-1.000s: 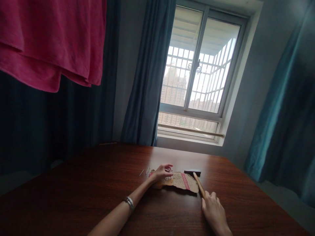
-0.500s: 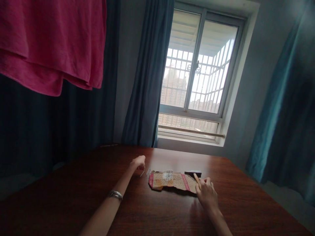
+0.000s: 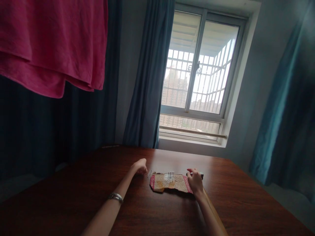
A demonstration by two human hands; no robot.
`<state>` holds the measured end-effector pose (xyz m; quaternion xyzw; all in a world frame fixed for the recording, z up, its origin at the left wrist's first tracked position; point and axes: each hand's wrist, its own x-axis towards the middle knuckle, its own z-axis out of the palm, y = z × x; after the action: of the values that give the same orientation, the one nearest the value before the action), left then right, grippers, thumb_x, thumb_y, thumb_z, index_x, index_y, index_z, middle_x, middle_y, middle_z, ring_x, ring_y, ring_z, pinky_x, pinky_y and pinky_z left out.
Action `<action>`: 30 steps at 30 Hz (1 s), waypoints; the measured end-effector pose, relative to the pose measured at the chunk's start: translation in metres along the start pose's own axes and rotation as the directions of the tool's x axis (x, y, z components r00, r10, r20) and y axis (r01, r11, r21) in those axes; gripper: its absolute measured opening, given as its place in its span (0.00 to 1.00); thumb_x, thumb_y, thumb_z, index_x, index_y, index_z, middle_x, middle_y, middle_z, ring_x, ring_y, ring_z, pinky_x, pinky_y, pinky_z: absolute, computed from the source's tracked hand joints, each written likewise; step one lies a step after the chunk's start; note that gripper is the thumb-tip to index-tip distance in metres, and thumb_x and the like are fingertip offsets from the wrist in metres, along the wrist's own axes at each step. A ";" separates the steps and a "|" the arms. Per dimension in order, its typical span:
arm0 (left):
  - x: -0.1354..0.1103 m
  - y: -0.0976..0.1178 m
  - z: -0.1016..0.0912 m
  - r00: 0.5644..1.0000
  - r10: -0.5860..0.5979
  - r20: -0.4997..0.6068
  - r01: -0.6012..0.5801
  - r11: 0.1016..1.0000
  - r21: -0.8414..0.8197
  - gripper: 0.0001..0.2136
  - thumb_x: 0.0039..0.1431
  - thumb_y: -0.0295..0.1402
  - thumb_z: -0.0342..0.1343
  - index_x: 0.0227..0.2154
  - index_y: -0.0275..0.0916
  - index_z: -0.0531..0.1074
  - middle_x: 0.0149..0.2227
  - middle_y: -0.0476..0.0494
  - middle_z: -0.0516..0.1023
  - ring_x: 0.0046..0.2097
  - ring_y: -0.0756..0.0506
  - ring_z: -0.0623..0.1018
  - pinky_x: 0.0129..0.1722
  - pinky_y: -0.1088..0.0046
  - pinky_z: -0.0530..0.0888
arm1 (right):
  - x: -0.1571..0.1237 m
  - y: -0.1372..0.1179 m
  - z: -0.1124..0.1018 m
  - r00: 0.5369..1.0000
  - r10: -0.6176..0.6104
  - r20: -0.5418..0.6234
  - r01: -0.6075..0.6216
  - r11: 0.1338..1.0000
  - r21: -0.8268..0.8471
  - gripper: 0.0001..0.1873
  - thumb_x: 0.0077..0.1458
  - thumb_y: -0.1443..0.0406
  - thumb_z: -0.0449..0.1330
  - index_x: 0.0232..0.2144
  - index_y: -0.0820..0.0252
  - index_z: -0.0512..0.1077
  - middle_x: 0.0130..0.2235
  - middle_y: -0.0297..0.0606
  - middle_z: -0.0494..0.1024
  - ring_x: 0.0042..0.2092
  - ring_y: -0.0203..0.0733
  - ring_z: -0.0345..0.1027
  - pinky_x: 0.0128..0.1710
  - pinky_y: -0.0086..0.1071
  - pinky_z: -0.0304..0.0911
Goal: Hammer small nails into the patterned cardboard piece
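A tan, dotted sheet with pink stripes [image 3: 164, 182] lies flat on the wooden table [image 3: 73, 196]. Several thin metal nails [image 3: 170, 174] stand upright in its middle. My right hand [image 3: 195, 182] rests on the sheet's right end, closed round a wooden-handled hammer [image 3: 213, 211] just below its dark head [image 3: 202, 175]. The handle runs back under my forearm. My left hand [image 3: 139, 166], a bracelet on its wrist, is curled shut on the table left of the sheet, beside a loose nail [image 3: 149, 173]. What its fingers pinch is hidden.
A pink cloth [image 3: 51, 42] hangs at the upper left. Blue curtains [image 3: 145, 82] frame a barred window [image 3: 197, 72] beyond the table's far edge. The table's right edge runs close to my right arm.
My left hand left the sheet and moved left to the loose nails, closing there. My right hand slid up the hammer handle from its end to the head, onto the sheet.
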<state>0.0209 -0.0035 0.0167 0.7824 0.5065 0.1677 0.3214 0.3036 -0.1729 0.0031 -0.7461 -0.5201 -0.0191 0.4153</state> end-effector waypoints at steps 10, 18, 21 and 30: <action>-0.008 0.088 0.040 0.916 0.399 -0.051 -0.391 0.854 -0.343 0.16 0.42 0.41 0.57 0.28 0.29 0.76 0.23 0.44 0.75 0.25 0.51 0.69 0.24 0.77 0.64 | -0.015 -0.017 0.018 0.990 0.026 0.140 -0.113 0.743 0.660 0.25 0.45 0.52 0.56 0.40 0.65 0.76 0.30 0.41 0.77 0.29 0.41 0.67 0.23 0.29 0.63; -0.022 0.103 0.084 0.830 0.557 -0.042 -0.548 0.797 -0.253 0.15 0.46 0.41 0.56 0.28 0.31 0.77 0.26 0.44 0.76 0.28 0.49 0.71 0.26 0.78 0.64 | -0.023 -0.023 0.031 0.978 0.080 0.194 -0.204 0.578 0.790 0.25 0.40 0.50 0.62 0.34 0.64 0.78 0.29 0.41 0.77 0.30 0.39 0.67 0.19 0.24 0.61; -0.024 0.105 0.087 0.827 0.562 -0.034 -0.553 0.800 -0.235 0.15 0.47 0.41 0.56 0.28 0.31 0.77 0.26 0.43 0.77 0.28 0.49 0.72 0.26 0.78 0.64 | -0.022 -0.020 0.031 0.982 0.079 0.172 -0.186 0.567 0.802 0.25 0.40 0.50 0.62 0.34 0.65 0.77 0.29 0.41 0.77 0.29 0.39 0.67 0.19 0.24 0.62; -0.006 0.092 0.063 0.851 0.455 -0.261 -0.523 0.774 -0.357 0.15 0.51 0.41 0.52 0.30 0.32 0.75 0.30 0.42 0.77 0.34 0.46 0.73 0.35 0.74 0.68 | -0.001 -0.005 0.037 0.989 0.099 0.106 -0.145 0.636 0.758 0.28 0.40 0.48 0.61 0.34 0.66 0.77 0.30 0.43 0.78 0.29 0.40 0.68 0.21 0.26 0.61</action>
<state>0.1185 -0.0554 0.0323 0.7845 0.2615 0.4113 0.3833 0.2847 -0.1490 -0.0189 -0.5350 -0.4394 0.2501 0.6768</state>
